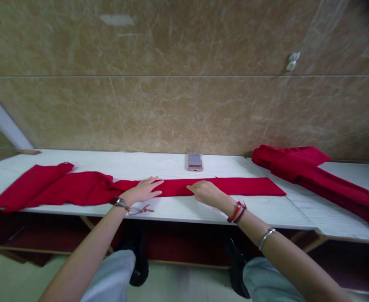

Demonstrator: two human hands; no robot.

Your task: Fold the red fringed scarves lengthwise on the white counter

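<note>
Long red fabric strip (175, 187) runs from left to centre-right of frame on white wood-grain bench (172, 213). Left hand (144, 188) lies spread wide on it; right hand (207, 193) is curled, can't tell if pinching. From here, the bunched left end could slip off the front edge if tugged; the beaded bracelet's dangling cord (140, 210) might snag.

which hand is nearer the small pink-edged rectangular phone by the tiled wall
Right. The right hand is just in front of the phone, at the flat red fabric strip; the left hand is farther off, front-left.
</note>
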